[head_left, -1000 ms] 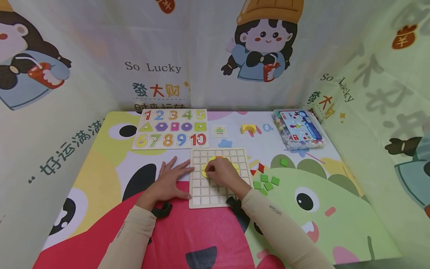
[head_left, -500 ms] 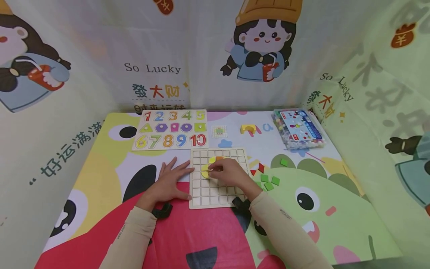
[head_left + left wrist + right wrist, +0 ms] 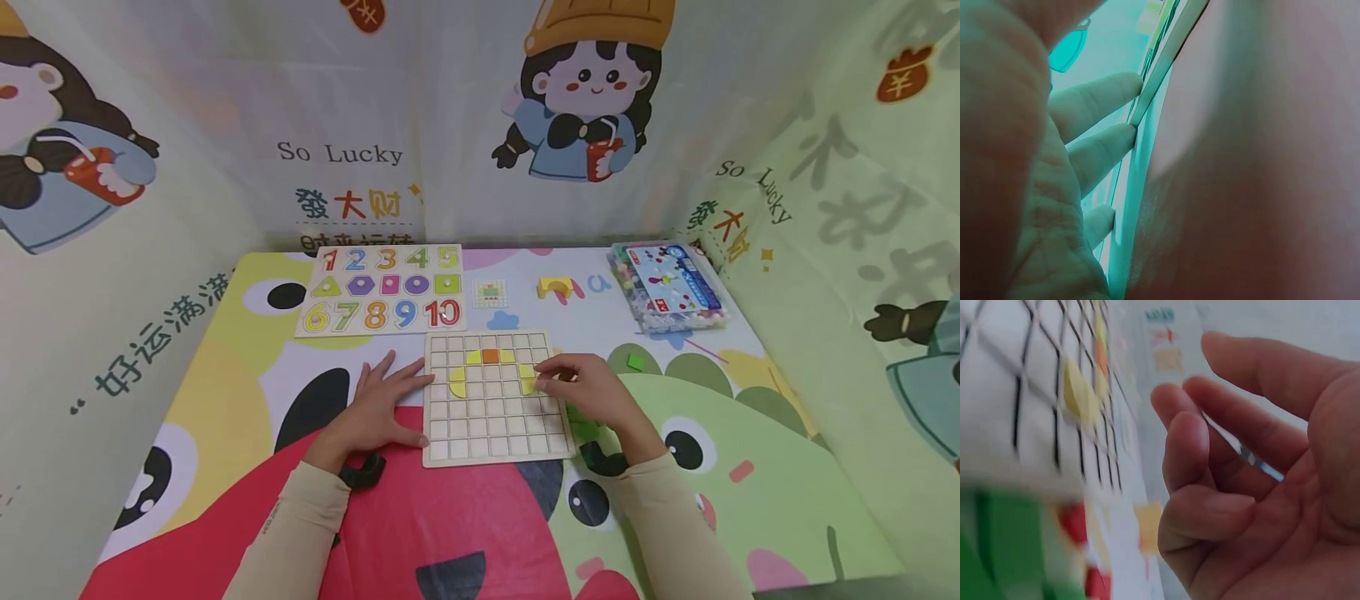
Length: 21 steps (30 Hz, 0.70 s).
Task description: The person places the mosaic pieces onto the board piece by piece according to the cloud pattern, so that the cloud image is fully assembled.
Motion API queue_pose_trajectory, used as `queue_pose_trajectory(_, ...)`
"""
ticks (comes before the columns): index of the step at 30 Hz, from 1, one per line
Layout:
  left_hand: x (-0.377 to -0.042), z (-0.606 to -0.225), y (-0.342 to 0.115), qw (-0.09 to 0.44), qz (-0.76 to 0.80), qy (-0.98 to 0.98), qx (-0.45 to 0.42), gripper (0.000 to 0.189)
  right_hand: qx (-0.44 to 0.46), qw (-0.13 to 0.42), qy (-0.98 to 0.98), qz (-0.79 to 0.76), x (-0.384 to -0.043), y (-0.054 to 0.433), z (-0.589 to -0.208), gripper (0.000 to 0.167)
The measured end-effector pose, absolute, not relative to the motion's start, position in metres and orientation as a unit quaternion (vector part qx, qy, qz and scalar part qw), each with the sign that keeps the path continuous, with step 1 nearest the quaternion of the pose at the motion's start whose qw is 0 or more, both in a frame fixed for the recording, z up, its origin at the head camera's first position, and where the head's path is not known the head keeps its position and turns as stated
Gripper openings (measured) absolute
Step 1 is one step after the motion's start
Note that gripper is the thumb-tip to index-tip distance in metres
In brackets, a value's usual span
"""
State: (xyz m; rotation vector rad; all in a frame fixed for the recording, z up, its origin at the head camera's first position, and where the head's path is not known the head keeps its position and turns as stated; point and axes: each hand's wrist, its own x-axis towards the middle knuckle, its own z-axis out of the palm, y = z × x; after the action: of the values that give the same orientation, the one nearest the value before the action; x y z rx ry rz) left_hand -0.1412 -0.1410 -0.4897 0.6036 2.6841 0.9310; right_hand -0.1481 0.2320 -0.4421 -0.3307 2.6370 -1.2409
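Note:
A wooden grid board lies flat in the head view. Set in its upper part are an orange square tile and several yellow tiles with curved edges, including one on the left and one on the right. My left hand spreads its fingers against the board's left edge, the fingertips touching it in the left wrist view. At the right edge, my right hand hovers with loosely bent fingers and thumb apart; nothing shows between them in the right wrist view.
Green tiles lie partly under my right hand, with red tiles beside them in the right wrist view. Behind the board are a number puzzle, a small pattern card, a yellow arch block and a clear box of beads.
My right hand has moved right, from the left yellow tile to the board's right edge, uncovering the tiles in the grid. My left hand has stayed in place.

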Motion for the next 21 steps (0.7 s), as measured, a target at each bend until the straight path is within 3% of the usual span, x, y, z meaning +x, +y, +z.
queue_pose_trajectory(9,-0.141,-0.489,-0.14,0.12,0.321,0.916,0.208,0.103,-0.114,0.08,0.91,-0.39,-0.139,0.282,-0.449,0.023)
queue_pose_trajectory(21,-0.141,-0.489,-0.14,0.117,0.315,0.919,0.207,0.103,-0.178,0.055,0.928,-0.322,-0.126,0.294,-0.459,0.027)
